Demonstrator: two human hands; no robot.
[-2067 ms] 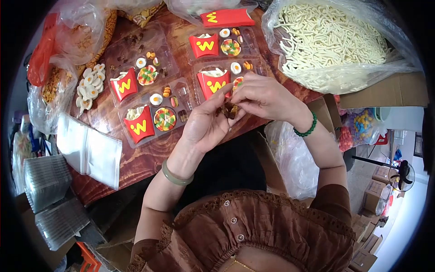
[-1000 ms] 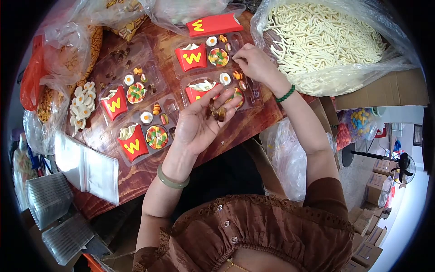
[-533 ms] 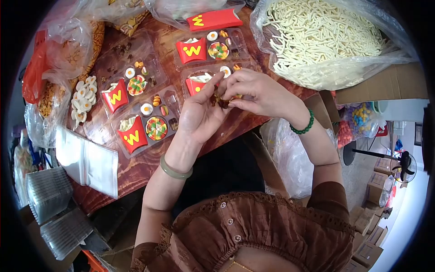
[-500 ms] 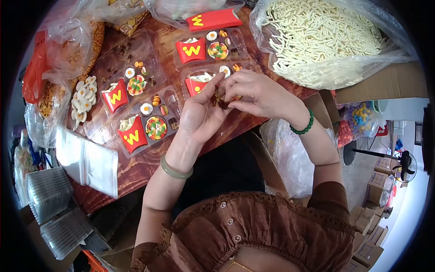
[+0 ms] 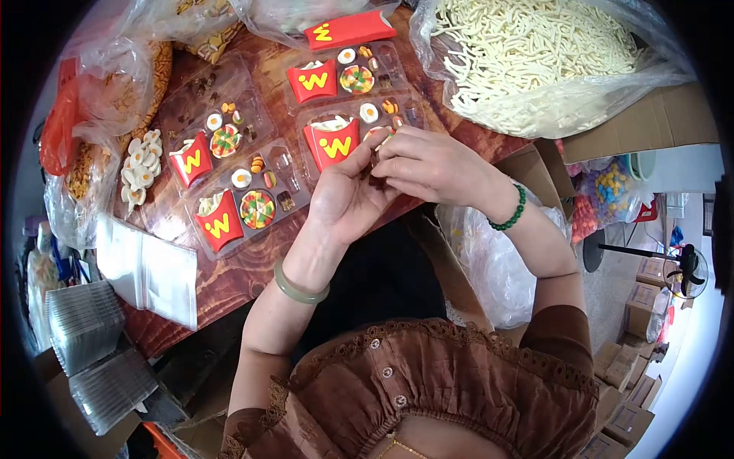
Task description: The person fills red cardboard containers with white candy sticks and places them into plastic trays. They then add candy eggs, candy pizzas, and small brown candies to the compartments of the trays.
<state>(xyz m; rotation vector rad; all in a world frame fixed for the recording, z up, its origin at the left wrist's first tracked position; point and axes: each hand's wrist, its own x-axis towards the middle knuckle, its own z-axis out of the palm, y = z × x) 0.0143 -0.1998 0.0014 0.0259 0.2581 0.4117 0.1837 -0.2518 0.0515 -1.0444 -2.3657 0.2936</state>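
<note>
My left hand (image 5: 345, 200) is cupped palm up, with small dark brown pieces (image 5: 375, 162) at its fingers, mostly hidden. Over it my right hand (image 5: 428, 164) has its fingertips pinched together; whatever they grip is out of sight. Just beyond both hands lies a clear plastic tray (image 5: 413, 107) with a red fries box (image 5: 333, 145), a toy fried egg (image 5: 369, 113) and a toy pizza partly covered by my fingers. To the left another tray holds a fries box (image 5: 220, 222), a toy pizza (image 5: 258, 209), an egg (image 5: 241, 178) and a brown piece (image 5: 286, 200).
A plastic bag of pale toy fries (image 5: 535, 61) lies at the back right. Toy eggs (image 5: 141, 168) are heaped at the left, near clear film sleeves (image 5: 145, 268) and stacked clear trays (image 5: 84, 321). A flat red box (image 5: 352, 30) lies at the back. Cardboard (image 5: 642, 130) stands right.
My right hand has closed in over my left fingers, so the brown pieces show less. The view has shifted slightly, and more of the nearest fries box is visible.
</note>
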